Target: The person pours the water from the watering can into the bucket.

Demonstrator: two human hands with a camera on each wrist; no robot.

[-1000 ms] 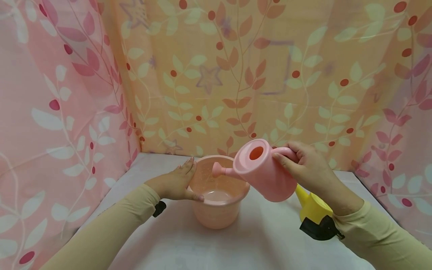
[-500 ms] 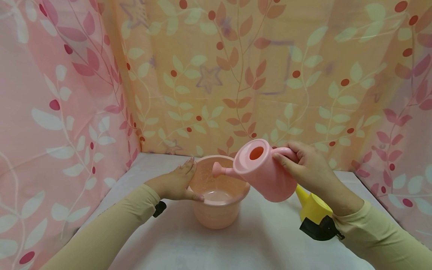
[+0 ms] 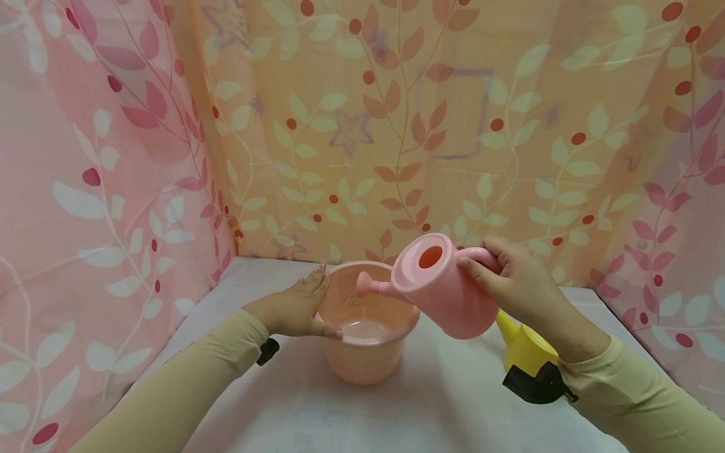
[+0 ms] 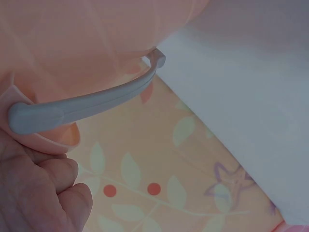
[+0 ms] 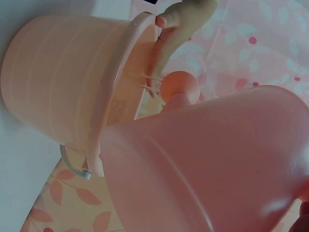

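Observation:
A pink bucket (image 3: 368, 355) stands on the white table with some water in its bottom. My left hand (image 3: 297, 308) holds its left rim, the thumb lying over the edge. The left wrist view shows curled fingers (image 4: 53, 188) under the rim and the bucket's grey bail handle (image 4: 87, 104) hanging down. My right hand (image 3: 510, 277) grips the handle of a pink watering can (image 3: 444, 289), tilted left, its spout (image 3: 368, 286) over the bucket's mouth. In the right wrist view the can (image 5: 212, 164) fills the foreground, and thin streams run from its rose (image 5: 179, 87) into the bucket (image 5: 63, 82).
A yellow watering can (image 3: 523, 346) lies on the table (image 3: 425, 409) behind my right wrist. Leaf-patterned curtains (image 3: 396, 126) close off the back and both sides. A black wrist strap (image 3: 538, 384) sits on my right forearm.

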